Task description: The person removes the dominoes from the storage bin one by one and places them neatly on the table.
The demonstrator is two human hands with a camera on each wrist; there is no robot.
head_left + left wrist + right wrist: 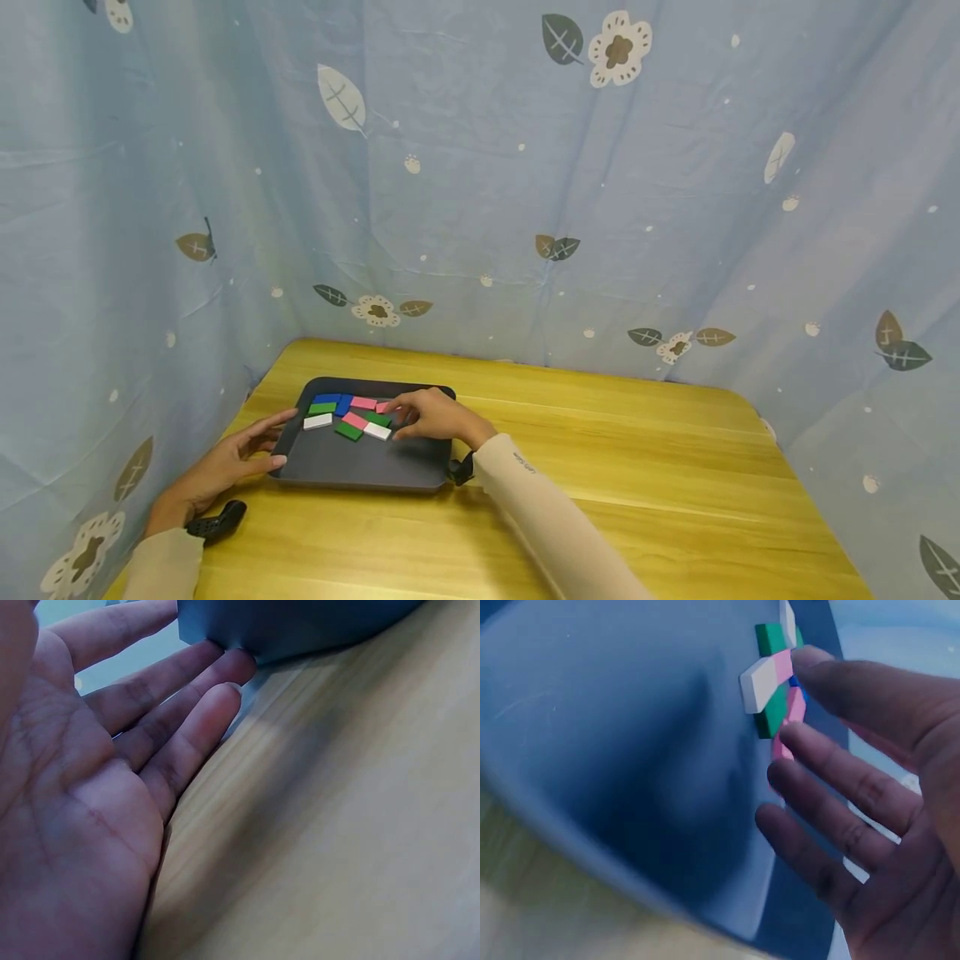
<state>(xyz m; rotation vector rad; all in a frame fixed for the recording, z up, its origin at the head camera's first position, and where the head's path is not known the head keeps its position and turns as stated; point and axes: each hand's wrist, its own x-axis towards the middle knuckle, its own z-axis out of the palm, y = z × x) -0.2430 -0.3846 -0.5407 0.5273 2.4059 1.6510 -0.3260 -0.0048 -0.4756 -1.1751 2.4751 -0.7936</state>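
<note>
Lower left: right grip (437, 417), unclosed, reaches rectangular blocks (355, 421) in tray (352, 462) | left grip (234, 458), unclosed, touches tray | apparently arranging; light pinch likely next

I'd call this a curtained-off nook, fitted out as a makeshift tabletop work booth. Pale blue cloth (480, 192) hangs in soft folds behind the desk (645, 475) and down both sides, close around its edges. It is printed with homely white flowers (618, 48) and leaves (343, 98), like household curtain fabric. The desk has a yellow wood-grain top. Whether a home, an office or a lab lies beyond the cloth, I can't tell.
</note>
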